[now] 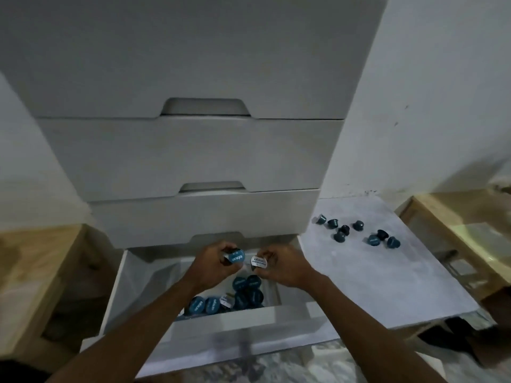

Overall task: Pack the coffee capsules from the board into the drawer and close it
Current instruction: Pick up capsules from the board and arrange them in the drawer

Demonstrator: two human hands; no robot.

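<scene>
drawer (pixel 221 319): lowest of the stack, pulled out at 6 o'clock of the view, open so capsules can go in from above. a pile (pixel 240 293) of blue capsules lies on its floor toward the front wall, lids mostly up.

left hand (pixel 213 265): over the drawer's back half, grip curled round a blue capsule (pixel 235 257), lid turned to the camera.

right hand (pixel 282 268): just at 3 o'clock of the left, grip pinching a silver-lidded capsule (pixel 259 261). both capsules are held above the pile, clear of it. judged: about to be set or dropped in, one per hand to save trips.

board (pixel 387 272): pale sheet at 3 o'clock of the drawer, close beside it, so the reach is short. about eight loose capsules (pixel 356 230) sit near its far edge, at 2 o'clock of the hands.

judged: packing roughly half done; closing waits until the board is bare.
</scene>
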